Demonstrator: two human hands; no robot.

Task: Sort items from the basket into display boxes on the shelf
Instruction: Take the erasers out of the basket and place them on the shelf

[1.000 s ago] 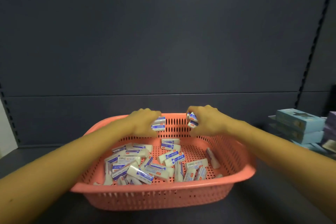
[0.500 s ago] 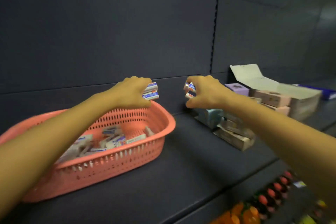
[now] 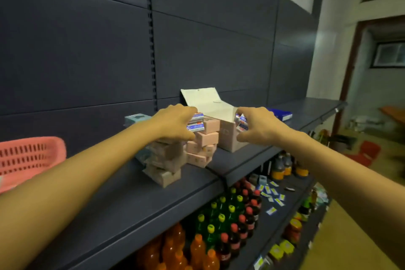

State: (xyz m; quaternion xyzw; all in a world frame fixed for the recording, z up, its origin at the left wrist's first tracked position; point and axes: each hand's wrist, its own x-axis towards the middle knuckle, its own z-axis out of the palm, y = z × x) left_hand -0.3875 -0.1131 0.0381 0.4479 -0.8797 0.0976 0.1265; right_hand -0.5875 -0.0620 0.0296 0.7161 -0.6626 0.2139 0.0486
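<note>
The left hand (image 3: 175, 121) pinches erasers (image 3: 195, 124) above the pink stacks (image 3: 207, 138); the right hand (image 3: 256, 126) grips more (blue-and-white wrappers) at the open box (image 3: 228, 138) on the shelf (image 3: 153, 199). The basket (image 3: 30, 155) sits far left.

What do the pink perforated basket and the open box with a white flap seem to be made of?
Pink perforated basket: likely moulded plastic, matt; the even slots and rounded rim suggest it. Open box with a white flap: probably thin cardboard, matt; the flap shows a fold crease and a tab slit.
</note>
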